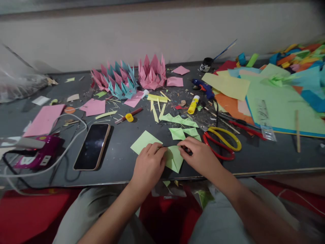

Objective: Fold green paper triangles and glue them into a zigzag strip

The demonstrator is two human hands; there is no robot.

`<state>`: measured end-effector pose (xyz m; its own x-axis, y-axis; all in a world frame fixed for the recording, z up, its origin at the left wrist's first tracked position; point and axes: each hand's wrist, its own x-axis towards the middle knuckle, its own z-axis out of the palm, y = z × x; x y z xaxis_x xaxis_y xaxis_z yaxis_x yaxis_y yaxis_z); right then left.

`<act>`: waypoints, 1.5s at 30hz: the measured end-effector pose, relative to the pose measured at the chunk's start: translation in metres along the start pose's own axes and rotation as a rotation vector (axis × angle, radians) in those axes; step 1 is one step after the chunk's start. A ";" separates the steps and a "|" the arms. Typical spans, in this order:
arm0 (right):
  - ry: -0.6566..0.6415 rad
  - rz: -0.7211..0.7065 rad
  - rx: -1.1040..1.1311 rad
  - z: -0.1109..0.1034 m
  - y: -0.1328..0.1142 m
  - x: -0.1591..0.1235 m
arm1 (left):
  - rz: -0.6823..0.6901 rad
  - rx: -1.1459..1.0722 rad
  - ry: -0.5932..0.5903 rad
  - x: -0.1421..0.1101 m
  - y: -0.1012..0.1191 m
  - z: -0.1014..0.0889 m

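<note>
Between my hands, near the table's front edge, is a green sheet of paper (174,158) with fold creases. My left hand (150,161) pinches its left side, and my right hand (196,154) pinches its upper right corner. A flat green paper square (144,142) lies partly behind my left hand. Just beyond my right hand are folded green pieces (177,133), and behind those a row of joined green folds (180,119). Scissors with red and yellow handles (224,139) rest to the right of my right hand.
A phone (92,146) and a purple device with cables (40,152) lie at left. Pink and blue paper crowns (152,73) stand at the back. A glue stick (193,104), a glue gun (203,88) and stacked coloured sheets (284,105) are on the right. Paper scraps litter the table.
</note>
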<state>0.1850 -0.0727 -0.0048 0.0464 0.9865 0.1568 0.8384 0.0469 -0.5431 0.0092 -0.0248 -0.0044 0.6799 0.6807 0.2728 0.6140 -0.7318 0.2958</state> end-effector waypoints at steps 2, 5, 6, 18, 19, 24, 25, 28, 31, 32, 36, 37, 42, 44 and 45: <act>-0.016 0.000 -0.012 -0.001 0.001 0.001 | 0.060 0.028 -0.026 0.002 0.000 0.001; -0.038 -0.057 -0.002 -0.002 0.003 0.001 | 0.101 0.013 -0.080 0.006 -0.001 0.004; -0.039 -0.091 0.002 -0.003 0.005 0.001 | 0.098 0.006 -0.087 0.008 -0.001 0.005; -0.102 -0.476 -0.162 -0.012 0.023 -0.005 | 0.140 0.074 -0.131 0.016 -0.001 0.007; -0.113 -0.473 -0.166 -0.013 0.023 -0.005 | 0.140 0.077 -0.134 0.016 -0.001 0.007; -0.134 -0.472 -0.173 -0.013 0.024 -0.005 | 0.151 0.101 -0.132 0.015 0.000 0.009; -0.136 -0.478 -0.171 -0.013 0.024 -0.005 | 0.154 0.107 -0.132 0.014 0.000 0.009; -0.140 -0.489 -0.175 -0.013 0.024 -0.003 | 0.160 0.122 -0.142 0.014 0.001 0.009; -0.156 -0.483 -0.176 -0.014 0.024 -0.001 | 0.168 0.127 -0.156 0.013 0.001 0.007; -0.166 -0.477 -0.173 -0.014 0.024 -0.001 | 0.173 0.125 -0.161 0.013 0.001 0.006; -0.191 -0.457 -0.173 -0.014 0.025 0.000 | 0.197 0.117 -0.174 0.013 0.001 0.004; -0.192 -0.453 -0.174 -0.014 0.024 0.000 | 0.195 0.122 -0.179 0.013 0.002 0.003; -0.199 -0.317 -0.164 -0.017 0.015 0.001 | 0.160 0.130 -0.177 0.016 0.003 0.002; -0.199 -0.246 -0.136 -0.020 0.014 0.002 | 0.146 0.104 -0.168 0.017 0.001 0.003; -0.193 -0.221 -0.119 -0.022 0.014 0.002 | 0.137 0.087 -0.165 0.017 0.000 0.003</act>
<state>0.2086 -0.0737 0.0060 -0.2387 0.9665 0.0945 0.8747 0.2563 -0.4113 0.0222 -0.0138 -0.0026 0.8114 0.5650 0.1496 0.5386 -0.8222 0.1840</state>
